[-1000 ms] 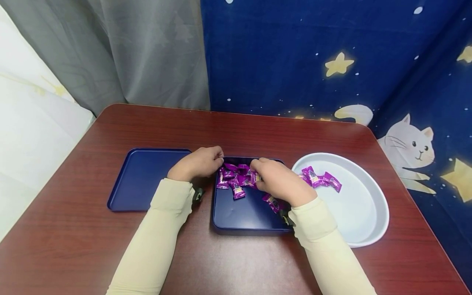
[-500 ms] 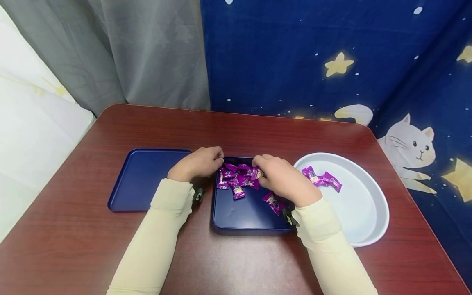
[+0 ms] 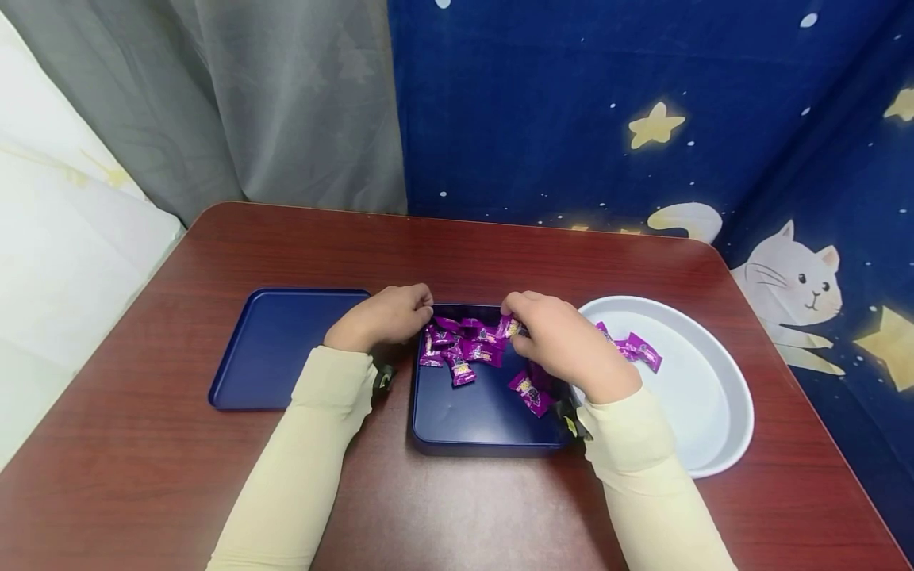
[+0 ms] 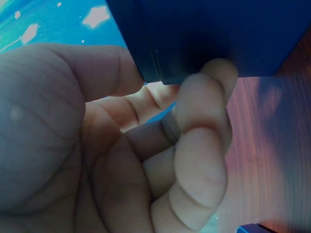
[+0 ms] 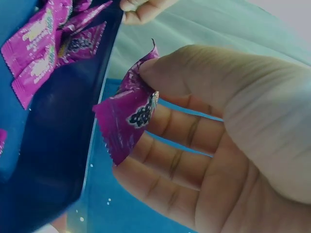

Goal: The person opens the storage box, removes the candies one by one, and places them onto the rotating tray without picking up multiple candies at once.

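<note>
Several purple-wrapped candies (image 3: 481, 352) lie in an open dark blue box (image 3: 464, 416), mostly toward its back left; another candy (image 3: 530, 394) lies nearer its right side. My left hand (image 3: 385, 317) grips the box at its back left corner; thumb and curled fingers meet the blue wall (image 4: 209, 34) in the left wrist view. Over the back right of the box, my right hand (image 3: 570, 342) pinches one candy between thumb and fingers. That pinched candy (image 5: 127, 119) shows a dark grape print in the right wrist view, just beside the box rim.
A white oval tray (image 3: 703, 444) with a few purple candies (image 3: 643, 352) stands right of the box, partly behind my right arm. On the left lies a flat dark blue lid (image 3: 278, 349). The brown table (image 3: 457, 507) ends in front of curtains.
My right hand has moved to the right, bringing a candy away from the pile and toward the box's right side. The left hand stays at the box corner.
</note>
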A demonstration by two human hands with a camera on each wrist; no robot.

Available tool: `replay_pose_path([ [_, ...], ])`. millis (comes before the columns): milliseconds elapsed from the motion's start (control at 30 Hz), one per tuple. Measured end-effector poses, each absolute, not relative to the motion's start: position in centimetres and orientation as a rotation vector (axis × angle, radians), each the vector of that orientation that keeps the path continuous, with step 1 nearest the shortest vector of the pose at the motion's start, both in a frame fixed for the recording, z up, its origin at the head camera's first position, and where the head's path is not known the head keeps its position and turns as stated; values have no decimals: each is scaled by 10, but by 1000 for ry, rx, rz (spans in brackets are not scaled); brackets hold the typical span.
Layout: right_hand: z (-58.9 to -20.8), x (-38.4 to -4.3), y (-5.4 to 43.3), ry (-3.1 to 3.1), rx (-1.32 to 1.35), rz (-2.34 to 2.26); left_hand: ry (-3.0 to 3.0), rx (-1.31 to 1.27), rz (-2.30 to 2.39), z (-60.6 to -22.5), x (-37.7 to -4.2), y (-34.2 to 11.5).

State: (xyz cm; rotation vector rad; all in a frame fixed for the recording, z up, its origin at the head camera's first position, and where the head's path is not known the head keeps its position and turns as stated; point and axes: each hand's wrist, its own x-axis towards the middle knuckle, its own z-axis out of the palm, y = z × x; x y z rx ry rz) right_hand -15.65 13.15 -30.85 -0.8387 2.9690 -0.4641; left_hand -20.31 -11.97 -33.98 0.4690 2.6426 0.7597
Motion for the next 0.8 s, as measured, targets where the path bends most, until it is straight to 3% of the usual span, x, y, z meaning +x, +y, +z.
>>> replay_pose_path([
  [800, -295, -159, 175, 2973, -647, -502, 2645, 440, 760, -338, -197, -119],
])
